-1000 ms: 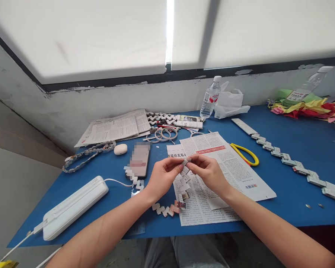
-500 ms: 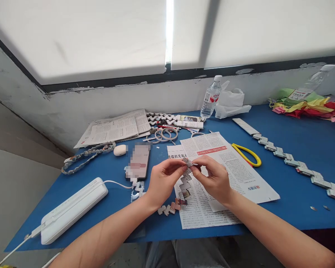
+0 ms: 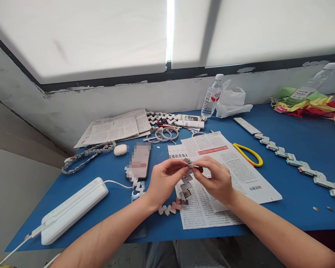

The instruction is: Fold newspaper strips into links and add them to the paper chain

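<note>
Over a smooth blue tabletop (image 3: 293, 190), both hands (image 3: 163, 182) (image 3: 218, 182) pinch a zigzag chain (image 3: 187, 185) of folded printed paper.

Head-worn view; forward and down

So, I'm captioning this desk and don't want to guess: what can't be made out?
Head view, paper chain: top end partly hidden by left hand and right hand.
Head view, phone: screen largely blurred by mosaic.
Head view, yellow handle: the rest hidden, apparently by the newspaper sheet.
Head view, long chain: near end cut off by right edge.
</note>
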### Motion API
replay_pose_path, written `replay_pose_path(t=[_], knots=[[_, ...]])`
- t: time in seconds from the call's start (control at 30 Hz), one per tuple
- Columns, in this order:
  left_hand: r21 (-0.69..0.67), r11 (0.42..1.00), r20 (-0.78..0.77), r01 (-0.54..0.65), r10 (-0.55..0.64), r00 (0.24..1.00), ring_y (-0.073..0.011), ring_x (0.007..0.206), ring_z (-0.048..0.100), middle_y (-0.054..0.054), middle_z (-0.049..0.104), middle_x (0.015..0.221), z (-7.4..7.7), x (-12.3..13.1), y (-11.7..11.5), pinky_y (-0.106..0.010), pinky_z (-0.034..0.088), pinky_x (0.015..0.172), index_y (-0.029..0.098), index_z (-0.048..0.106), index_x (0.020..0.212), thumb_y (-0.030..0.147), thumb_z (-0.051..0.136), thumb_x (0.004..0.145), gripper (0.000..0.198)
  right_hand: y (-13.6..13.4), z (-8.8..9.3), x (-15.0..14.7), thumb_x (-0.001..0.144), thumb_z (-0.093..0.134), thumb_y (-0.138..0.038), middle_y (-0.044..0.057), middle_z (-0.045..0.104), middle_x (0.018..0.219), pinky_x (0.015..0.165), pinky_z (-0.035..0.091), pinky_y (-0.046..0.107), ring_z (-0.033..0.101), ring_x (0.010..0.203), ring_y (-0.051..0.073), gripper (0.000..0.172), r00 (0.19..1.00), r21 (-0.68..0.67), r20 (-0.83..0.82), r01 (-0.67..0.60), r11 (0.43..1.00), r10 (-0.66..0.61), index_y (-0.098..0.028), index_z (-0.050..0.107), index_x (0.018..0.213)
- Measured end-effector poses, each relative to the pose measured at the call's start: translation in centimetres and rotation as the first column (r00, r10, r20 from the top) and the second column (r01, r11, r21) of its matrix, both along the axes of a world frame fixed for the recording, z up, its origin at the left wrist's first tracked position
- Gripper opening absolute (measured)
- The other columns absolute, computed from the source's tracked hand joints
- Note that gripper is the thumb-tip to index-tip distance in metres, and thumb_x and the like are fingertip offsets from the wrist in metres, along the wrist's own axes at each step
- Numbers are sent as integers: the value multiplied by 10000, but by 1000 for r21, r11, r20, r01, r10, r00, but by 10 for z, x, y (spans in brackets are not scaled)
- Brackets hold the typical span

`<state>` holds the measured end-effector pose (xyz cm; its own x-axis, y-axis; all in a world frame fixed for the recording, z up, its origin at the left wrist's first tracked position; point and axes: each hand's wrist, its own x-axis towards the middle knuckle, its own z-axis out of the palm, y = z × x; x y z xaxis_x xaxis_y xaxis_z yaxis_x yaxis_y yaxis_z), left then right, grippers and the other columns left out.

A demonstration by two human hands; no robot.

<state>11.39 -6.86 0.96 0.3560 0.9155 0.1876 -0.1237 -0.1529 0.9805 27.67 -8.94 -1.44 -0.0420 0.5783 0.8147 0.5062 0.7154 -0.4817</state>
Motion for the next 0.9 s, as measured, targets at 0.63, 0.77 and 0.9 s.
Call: replay_pose_path(t=[0.63, 0.77, 0.9], knots=[[-204, 971, -79, 122, -141, 987, -134, 736, 573, -3, 604, 800, -1, -3, 19, -267, 481, 701, 170, 604, 802, 398, 706, 760, 254, 2, -1, 2, 856, 611, -230, 41, 675, 768, 625, 513, 318, 626, 689, 176, 57, 991, -361, -120, -103, 927, 63, -213, 658, 881], [-433, 879, 84, 201, -182, 980, -113, 714, 536, 9, 562, 752, -3, -4, 27, -251, 459, 684, 158, 598, 751, 392, 765, 690, 294, 3, 0, 0, 834, 650, -337, 32, 679, 740, 568, 526, 291, 630, 636, 162, 143, 926, -545, -368, -286, 788, 81, -199, 662, 869], [-554, 778, 232, 297, -198, 952, -116, 695, 555, -5, 580, 728, -3, -5, 31, -262, 452, 711, 149, 598, 720, 311, 795, 653, 263, 4, 5, -1, 829, 649, -404, 18, 648, 667, 562, 515, 281, 608, 599, 148, 217, 892, -590, -446, -356, 725, 76, -188, 656, 807]])
